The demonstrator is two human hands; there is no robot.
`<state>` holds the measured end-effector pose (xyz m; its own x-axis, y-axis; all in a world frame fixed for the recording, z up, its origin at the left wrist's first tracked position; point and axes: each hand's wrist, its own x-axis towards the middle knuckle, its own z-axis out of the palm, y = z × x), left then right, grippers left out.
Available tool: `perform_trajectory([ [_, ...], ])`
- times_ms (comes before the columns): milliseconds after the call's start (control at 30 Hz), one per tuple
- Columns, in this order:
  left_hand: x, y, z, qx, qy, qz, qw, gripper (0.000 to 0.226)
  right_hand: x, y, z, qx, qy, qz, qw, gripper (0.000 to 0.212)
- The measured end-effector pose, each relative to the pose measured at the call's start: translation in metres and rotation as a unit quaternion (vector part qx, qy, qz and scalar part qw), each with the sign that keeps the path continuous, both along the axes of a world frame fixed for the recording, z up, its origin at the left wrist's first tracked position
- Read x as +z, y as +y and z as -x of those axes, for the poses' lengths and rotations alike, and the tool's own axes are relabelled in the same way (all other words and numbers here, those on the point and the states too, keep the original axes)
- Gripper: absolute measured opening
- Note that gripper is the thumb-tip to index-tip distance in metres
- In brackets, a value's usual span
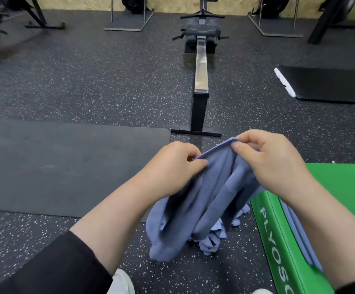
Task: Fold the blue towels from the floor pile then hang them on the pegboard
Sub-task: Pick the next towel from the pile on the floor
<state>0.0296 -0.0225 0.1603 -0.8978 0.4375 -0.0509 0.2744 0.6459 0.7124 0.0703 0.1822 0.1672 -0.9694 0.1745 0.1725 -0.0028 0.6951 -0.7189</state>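
Head view, gym floor. Both hands hold one blue towel [210, 187] raised above the speckled rubber floor [87, 81].

Left hand [172, 166]: fingers curled, thumb and forefinger pinching the towel's upper hem at its left end. Right hand [271, 164]: fingers curled, thumb tip pressed on the same hem at its right end, the hem corner showing just above the thumb. The hem runs taut and slanted between the two hands, higher on the right. The rest of the cloth hangs below the fingers in long vertical folds, its lower edge bunched near the floor.

Under the hanging cloth lies a crumpled pile of blue towels [212, 240] on the floor, partly hidden; whether the held towel touches it cannot be told.

Right of the pile stands a green plyo box [278, 240] with white lettering on its side. Folded blue towels [299, 234] lie on its top, partly covered by the right forearm.

Left: a black exercise mat [55, 166]. Ahead: a rowing machine [201, 66], its rear foot just beyond the hands. White shoe tips [121, 281] show at the bottom edge. Black sleeves cover both forearms' near ends.
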Motion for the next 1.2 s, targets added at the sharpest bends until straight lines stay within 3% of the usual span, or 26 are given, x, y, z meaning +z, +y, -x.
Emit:
perform_trajectory([
  [200, -0.001, -0.006, 0.001, 0.044, 0.035, -0.003, 0.998, 0.025, -0.007, 0.016, 0.001, -0.035, -0.055, -0.039, 0.997, 0.017],
  [300, -0.003, -0.004, 0.0, 0.038, 0.047, -0.034, 0.998, 0.021, -0.009, 0.012, 0.001, 0.014, -0.098, -0.071, 0.992, 0.003],
  [500, -0.001, 0.004, -0.003, -0.01, 0.034, -0.066, 0.997, 0.02, -0.001, -0.008, -0.001, 0.133, -0.066, -0.043, 0.988, 0.045],
  [567, -0.001, 0.006, -0.004, -0.02, 0.034, -0.063, 0.997, 0.018, -0.004, -0.012, -0.001, 0.149, -0.069, -0.038, 0.986, 0.035],
  [633, 0.0, 0.006, -0.004, -0.015, 0.036, -0.064, 0.997, 0.017, -0.007, -0.014, -0.001, 0.154, -0.076, -0.033, 0.985, 0.013],
  [667, 0.0, 0.005, -0.004, -0.01, 0.036, -0.068, 0.997, 0.015, -0.008, -0.015, 0.0, 0.145, -0.077, -0.035, 0.986, 0.005],
  [767, 0.001, 0.001, -0.003, 0.003, 0.031, -0.054, 0.998, 0.013, -0.011, -0.012, 0.003, 0.095, -0.064, -0.042, 0.993, 0.01],
  [1033, 0.001, -0.014, 0.005, 0.118, 0.035, 0.096, 0.988, 0.019, -0.009, 0.015, 0.004, -0.042, -0.085, -0.058, 0.994, 0.02],
  [1200, 0.001, -0.013, 0.005, 0.098, 0.037, 0.004, 0.995, 0.019, -0.013, 0.021, 0.006, -0.041, -0.116, -0.08, 0.989, 0.014],
])
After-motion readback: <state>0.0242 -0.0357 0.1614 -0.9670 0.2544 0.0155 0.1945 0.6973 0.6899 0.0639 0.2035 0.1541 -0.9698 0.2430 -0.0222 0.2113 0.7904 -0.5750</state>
